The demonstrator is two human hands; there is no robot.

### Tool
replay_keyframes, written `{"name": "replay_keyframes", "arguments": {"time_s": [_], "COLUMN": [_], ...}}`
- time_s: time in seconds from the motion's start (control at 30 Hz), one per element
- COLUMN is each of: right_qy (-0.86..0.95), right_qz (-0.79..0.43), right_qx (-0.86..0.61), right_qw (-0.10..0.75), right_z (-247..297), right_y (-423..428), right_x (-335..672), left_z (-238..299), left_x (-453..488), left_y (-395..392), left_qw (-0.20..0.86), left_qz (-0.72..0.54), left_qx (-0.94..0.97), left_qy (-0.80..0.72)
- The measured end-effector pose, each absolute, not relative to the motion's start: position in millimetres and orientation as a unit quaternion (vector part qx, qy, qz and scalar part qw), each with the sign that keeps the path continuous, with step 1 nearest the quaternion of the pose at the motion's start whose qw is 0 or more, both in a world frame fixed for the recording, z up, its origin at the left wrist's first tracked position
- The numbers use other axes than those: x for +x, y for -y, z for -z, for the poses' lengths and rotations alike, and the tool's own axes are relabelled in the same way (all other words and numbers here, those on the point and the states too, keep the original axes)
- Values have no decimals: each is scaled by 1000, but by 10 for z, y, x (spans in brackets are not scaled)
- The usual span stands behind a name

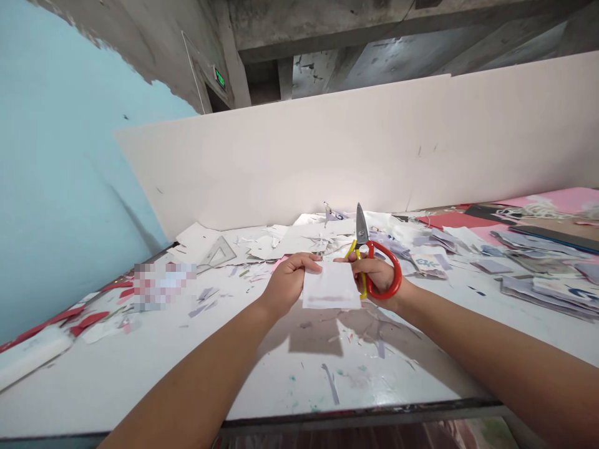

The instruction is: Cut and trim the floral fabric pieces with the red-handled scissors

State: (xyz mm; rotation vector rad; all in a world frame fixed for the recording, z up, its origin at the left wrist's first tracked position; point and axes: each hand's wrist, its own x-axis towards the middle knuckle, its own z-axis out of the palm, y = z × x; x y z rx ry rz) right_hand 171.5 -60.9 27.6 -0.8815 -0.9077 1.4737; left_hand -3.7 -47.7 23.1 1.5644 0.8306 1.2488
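A small white sheet of paper (331, 287) hangs above the white table (140, 362), held by both hands at its top edge. My left hand (287, 282) pinches its upper left corner. My right hand (377, 274) pinches the upper right corner and also grips scissors (369, 252) with red and yellow handles. The scissor blades point up and are together. The paper casts a shadow on the table below it.
Paper scraps (281, 243) litter the table's far side, with a clear set square (218, 252) at the left. Grey cut sheets (538, 274) and pink sheets (561, 199) lie right. A white board (374, 143) stands behind. A white roll (28, 355) lies far left.
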Motion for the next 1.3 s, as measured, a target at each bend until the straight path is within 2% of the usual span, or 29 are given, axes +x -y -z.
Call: {"name": "replay_keyframes", "arguments": {"time_s": [0.1, 0.2, 0.3, 0.43, 0.57, 0.67, 0.8, 0.9, 1.07, 1.3], "right_qy": [386, 394, 413, 449, 467, 462, 458, 489, 518, 547], "right_qz": [-632, -625, -599, -490, -393, -439, -522, -492, -447, -466], "right_qx": [-377, -385, -393, -427, -486, -441, -397, -419, -430, -377], "right_qw": [556, 553, 562, 613, 625, 632, 600, 586, 589, 584], "right_z": [-280, -253, -196, -134, -154, -163, -94, -41, -47, -182], "right_y": [627, 626, 594, 569, 609, 617, 562, 531, 547, 690], "right_x": [1722, 1731, 1734, 1741, 1741, 1722, 1714, 1741, 1773, 1698], "left_z": [-224, -233, -249, -242, -219, -198, -174, -200, -274, -269], "left_x": [-36, -30, -26, -33, -23, -16, -32, -42, -43, -17], "left_y": [486, 500, 498, 502, 537, 528, 485, 503, 579, 535], "left_qw": [389, 366, 434, 546, 547, 518, 499, 501, 585, 529], "left_qz": [-542, -552, -562, -519, -411, -420, -458, -453, -371, -467], "left_qx": [655, 648, 589, 551, 634, 649, 633, 633, 638, 609], "left_qy": [-354, -375, -386, -359, -361, -366, -375, -379, -335, -360]}}
